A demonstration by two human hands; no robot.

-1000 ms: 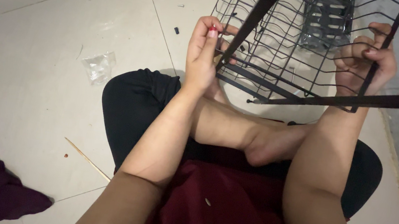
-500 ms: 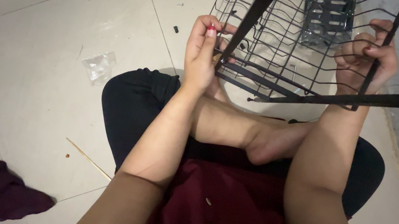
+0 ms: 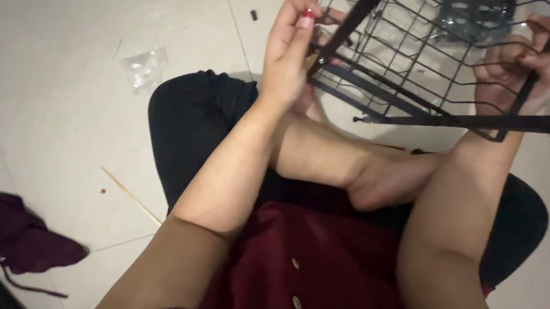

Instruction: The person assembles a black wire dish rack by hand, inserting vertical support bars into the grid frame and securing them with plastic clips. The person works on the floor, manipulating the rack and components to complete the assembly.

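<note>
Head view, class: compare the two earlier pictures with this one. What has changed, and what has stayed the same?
Almost nothing. The left hand and right hand keep their grip on the black wire rack, which stays tilted over the crossed legs. The plastic bag and the maroon cloth lie unmoved on the floor.

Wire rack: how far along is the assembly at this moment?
Done: the black wire rack already has a leg bar fixed to it. In hand: the left hand and right hand grip opposite sides. Left: a small clear bag lies on the floor tiles; its contents can't be made out.
</note>
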